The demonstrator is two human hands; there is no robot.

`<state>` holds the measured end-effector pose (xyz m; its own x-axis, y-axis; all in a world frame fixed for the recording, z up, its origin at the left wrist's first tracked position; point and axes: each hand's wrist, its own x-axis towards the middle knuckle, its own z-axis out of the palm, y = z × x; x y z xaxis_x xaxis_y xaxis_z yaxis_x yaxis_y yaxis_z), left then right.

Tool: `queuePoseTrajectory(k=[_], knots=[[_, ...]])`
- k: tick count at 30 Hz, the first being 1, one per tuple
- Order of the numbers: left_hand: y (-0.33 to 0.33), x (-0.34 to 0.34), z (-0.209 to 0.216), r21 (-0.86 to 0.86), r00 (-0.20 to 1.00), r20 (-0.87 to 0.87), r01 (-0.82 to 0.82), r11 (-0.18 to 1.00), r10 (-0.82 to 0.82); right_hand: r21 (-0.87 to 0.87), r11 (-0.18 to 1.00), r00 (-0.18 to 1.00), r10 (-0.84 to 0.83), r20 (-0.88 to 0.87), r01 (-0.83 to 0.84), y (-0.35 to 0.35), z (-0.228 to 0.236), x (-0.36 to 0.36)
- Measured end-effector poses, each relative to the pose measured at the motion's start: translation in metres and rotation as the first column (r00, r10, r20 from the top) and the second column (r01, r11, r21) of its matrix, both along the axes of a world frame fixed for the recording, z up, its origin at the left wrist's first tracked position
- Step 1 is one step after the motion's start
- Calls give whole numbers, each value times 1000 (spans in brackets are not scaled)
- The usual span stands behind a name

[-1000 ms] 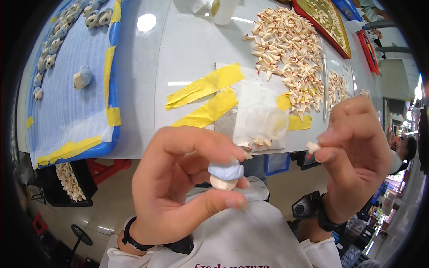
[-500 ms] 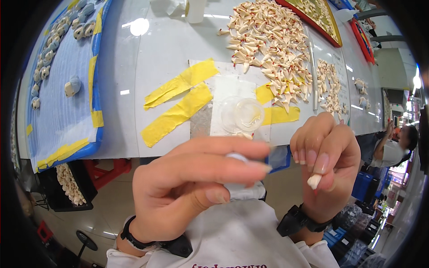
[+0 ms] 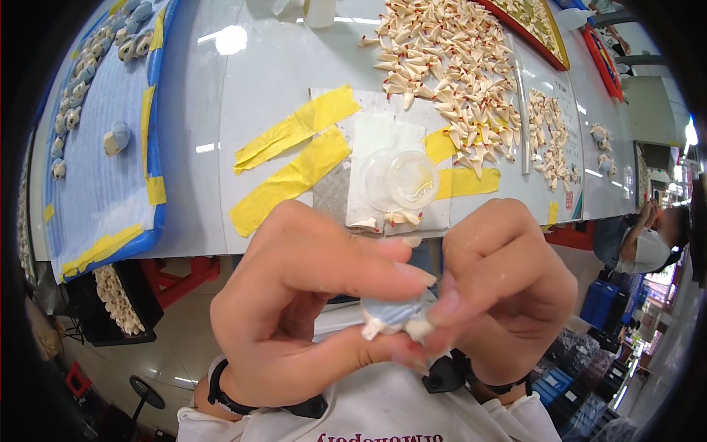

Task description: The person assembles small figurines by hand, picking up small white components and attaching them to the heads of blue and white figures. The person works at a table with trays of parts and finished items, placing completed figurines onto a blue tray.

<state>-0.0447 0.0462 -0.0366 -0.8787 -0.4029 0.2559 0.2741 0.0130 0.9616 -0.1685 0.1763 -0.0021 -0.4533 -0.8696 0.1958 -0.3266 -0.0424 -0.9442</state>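
Close in front of my body, my left hand [image 3: 294,295] pinches a small round light-blue and cream figurine [image 3: 392,309] between thumb and fingers. The fingertips of my right hand [image 3: 508,276] hold a small cream piece [image 3: 419,328] against the figurine's lower right side; the contact is blurred and partly covered by fingers. Beyond my hands, a round clear plastic cup [image 3: 412,180] rests on a pale board. Beside it lie several loose cream pieces [image 3: 403,219] with red tips. A large pile of similar red-tipped pieces [image 3: 442,66] spreads over the far table.
At the left, a blue-rimmed tray [image 3: 153,236] carries several blue-and-cream figurines [image 3: 116,138]. Yellow tape strips [image 3: 291,180] cross the table. A metal bar [image 3: 526,110] divides the pieces, near a red-edged tray [image 3: 563,51]. Another person [image 3: 652,247] sits at the far right.
My right hand has moved left to bring its cream piece against the figurine. My left hand has turned, so the figurine now shows more between its fingers.
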Motion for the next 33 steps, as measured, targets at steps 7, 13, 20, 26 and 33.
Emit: queuePoseTrajectory(k=[7,13,20,26,33], knots=[[10,7,9,-187,995,20,-96,978,101,-100,995,961,-8,-278,-21,-3,-4,2],[5,6,3,-233,994,3,-109,966,113,-28,996,961,71,-266,-82,-8,0,-6],[0,9,1,-50,981,49,-184,982,186,159,902,820,-277,-500,402,-3,12,-60],[0,5,-2,47,978,53,-204,978,202,346,851,778,-111,-618,396,-8,-1,-74],[-1,5,-2,49,977,82,-199,979,195,161,905,735,-206,-646,395,-3,-2,-79]])
